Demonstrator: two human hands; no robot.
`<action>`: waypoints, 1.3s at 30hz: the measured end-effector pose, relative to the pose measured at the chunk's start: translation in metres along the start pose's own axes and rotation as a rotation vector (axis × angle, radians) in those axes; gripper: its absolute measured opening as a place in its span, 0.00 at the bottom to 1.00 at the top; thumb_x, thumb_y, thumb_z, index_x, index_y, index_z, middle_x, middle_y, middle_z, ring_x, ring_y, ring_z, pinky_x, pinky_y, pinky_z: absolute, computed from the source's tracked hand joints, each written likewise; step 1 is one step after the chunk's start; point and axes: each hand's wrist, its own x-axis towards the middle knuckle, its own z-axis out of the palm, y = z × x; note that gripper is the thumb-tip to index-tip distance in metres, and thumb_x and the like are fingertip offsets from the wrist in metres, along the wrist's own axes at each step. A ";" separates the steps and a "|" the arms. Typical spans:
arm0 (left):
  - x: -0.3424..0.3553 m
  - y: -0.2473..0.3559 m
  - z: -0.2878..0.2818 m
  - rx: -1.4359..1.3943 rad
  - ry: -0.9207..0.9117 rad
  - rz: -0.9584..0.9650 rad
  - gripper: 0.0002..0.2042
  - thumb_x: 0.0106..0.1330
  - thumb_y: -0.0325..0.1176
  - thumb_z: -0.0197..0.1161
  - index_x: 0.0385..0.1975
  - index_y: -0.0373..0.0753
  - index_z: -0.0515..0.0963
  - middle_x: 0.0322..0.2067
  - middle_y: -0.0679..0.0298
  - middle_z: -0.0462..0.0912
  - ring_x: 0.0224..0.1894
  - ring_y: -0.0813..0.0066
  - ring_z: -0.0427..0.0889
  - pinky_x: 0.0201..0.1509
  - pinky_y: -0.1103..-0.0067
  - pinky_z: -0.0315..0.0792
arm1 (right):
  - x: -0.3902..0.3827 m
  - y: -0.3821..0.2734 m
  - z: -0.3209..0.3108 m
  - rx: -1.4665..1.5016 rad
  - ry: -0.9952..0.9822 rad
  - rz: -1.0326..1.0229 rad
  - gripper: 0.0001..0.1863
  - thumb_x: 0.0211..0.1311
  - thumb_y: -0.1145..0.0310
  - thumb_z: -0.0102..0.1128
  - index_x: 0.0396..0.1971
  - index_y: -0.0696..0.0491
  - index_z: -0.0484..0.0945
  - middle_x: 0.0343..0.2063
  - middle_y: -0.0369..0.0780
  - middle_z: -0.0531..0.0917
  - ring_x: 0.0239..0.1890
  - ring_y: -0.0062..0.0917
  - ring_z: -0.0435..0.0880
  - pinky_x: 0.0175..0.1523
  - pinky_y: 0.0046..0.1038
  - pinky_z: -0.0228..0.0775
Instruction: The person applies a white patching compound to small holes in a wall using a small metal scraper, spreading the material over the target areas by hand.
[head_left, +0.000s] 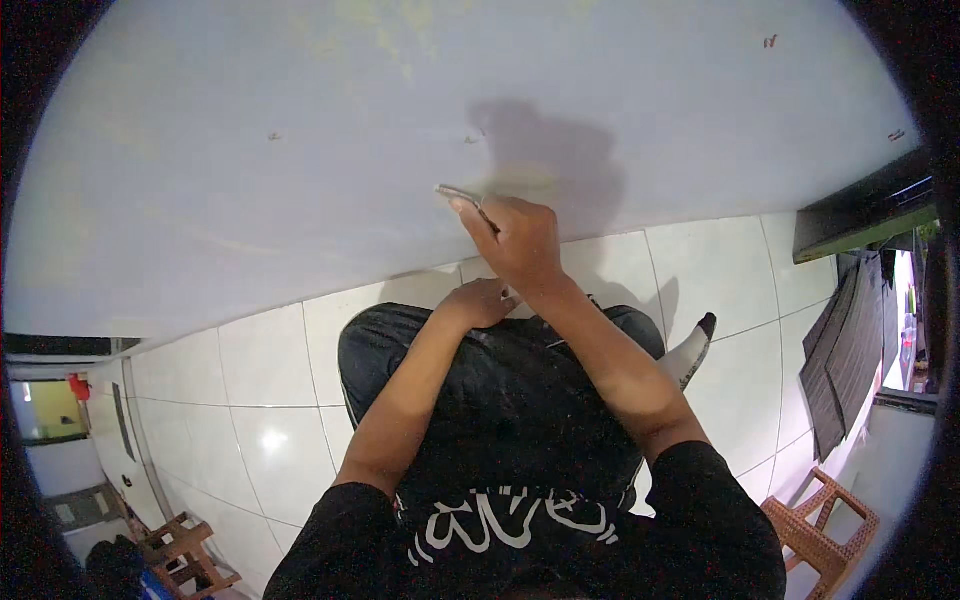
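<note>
My right hand (525, 240) is closed around a thin greyish tool (462, 193), its light-coloured end at the lower part of a pale wall (300, 200). From this angle the tool's exact kind cannot be made out. Lower down, over my lap, my left hand (478, 303) rests with its fingers curled. A small pale spot shows beside its fingertips, and what it may hold is hidden. My legs are folded in dark trousers (390, 345), close to the foot of the wall.
White floor tiles (265, 380) meet the wall in front of me. A sock-covered foot (690, 355) sticks out at the right. Brown woven stools stand at the lower right (825, 525) and lower left (190, 555). Dark grey cloth (845, 350) hangs by an opening. Small marks dot the wall.
</note>
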 end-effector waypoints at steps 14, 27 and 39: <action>0.002 0.003 -0.001 -0.006 -0.046 -0.039 0.26 0.72 0.53 0.53 0.51 0.33 0.78 0.52 0.47 0.82 0.56 0.50 0.79 0.60 0.61 0.72 | -0.004 0.006 0.003 -0.026 -0.071 0.023 0.26 0.65 0.58 0.66 0.13 0.57 0.68 0.10 0.45 0.67 0.13 0.40 0.63 0.21 0.38 0.59; 0.007 -0.006 0.010 -0.015 -0.018 -0.006 0.26 0.72 0.53 0.53 0.54 0.33 0.76 0.54 0.47 0.80 0.58 0.50 0.78 0.61 0.61 0.71 | 0.005 0.002 0.002 0.018 0.025 0.007 0.26 0.64 0.59 0.68 0.12 0.56 0.68 0.10 0.44 0.67 0.11 0.36 0.64 0.21 0.36 0.58; 0.034 -0.051 0.036 -0.024 0.036 0.070 0.26 0.72 0.54 0.54 0.50 0.32 0.77 0.50 0.47 0.82 0.54 0.50 0.80 0.58 0.60 0.73 | 0.004 -0.011 0.011 0.018 -0.038 0.026 0.26 0.63 0.59 0.69 0.12 0.56 0.68 0.10 0.45 0.68 0.12 0.36 0.66 0.21 0.36 0.59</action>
